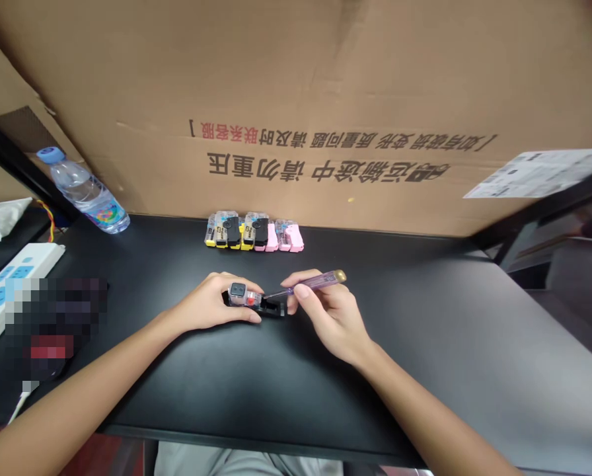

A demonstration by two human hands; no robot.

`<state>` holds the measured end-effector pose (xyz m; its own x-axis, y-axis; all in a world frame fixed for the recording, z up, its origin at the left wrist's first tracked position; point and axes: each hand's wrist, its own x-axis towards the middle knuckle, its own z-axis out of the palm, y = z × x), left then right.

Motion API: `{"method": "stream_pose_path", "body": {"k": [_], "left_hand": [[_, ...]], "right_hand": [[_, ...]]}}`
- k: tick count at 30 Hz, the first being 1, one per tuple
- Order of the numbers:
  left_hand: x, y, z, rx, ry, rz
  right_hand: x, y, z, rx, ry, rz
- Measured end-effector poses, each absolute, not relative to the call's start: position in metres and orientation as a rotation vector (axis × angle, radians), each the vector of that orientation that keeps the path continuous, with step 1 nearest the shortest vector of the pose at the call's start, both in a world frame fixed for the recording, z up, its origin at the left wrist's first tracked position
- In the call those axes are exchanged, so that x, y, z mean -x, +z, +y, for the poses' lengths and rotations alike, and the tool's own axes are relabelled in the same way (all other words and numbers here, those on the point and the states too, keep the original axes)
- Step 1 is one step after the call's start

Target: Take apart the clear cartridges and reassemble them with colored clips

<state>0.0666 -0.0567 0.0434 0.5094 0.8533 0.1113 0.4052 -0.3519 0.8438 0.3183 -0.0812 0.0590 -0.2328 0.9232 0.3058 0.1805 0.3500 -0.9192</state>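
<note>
Your left hand (217, 301) pinched the small clear-and-black device (253, 299) over the black table (256, 377), presumably to steady it, while your right hand (333, 314) gripped the purple-handled screwdriver (318, 282) like a pen, seemingly for fine control at the device

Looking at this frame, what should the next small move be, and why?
Probably a gentle adjustment of the screwdriver by the right hand: its tip points at the small clear-and-black device, which the left hand holds on the table. Contact is too small to tell, so easing it slowly seems wise.
</note>
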Motion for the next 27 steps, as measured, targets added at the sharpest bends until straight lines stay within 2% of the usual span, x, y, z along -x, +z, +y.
{"method": "stream_pose_path", "body": {"k": [14, 20, 27], "left_hand": [[-0.065, 0.045, -0.055, -1.953, 0.673, 0.965], [-0.065, 0.043, -0.057, -1.937, 0.674, 0.917], [-0.066, 0.041, -0.058, -1.884, 0.677, 1.036]], "right_hand": [[-0.319, 0.065, -0.078, 0.884, 0.892, -1.915], [-0.316, 0.059, -0.078, 0.950, 0.991, -1.844], [-0.310, 0.055, -0.079, 1.012, 0.927, -1.641]]}}
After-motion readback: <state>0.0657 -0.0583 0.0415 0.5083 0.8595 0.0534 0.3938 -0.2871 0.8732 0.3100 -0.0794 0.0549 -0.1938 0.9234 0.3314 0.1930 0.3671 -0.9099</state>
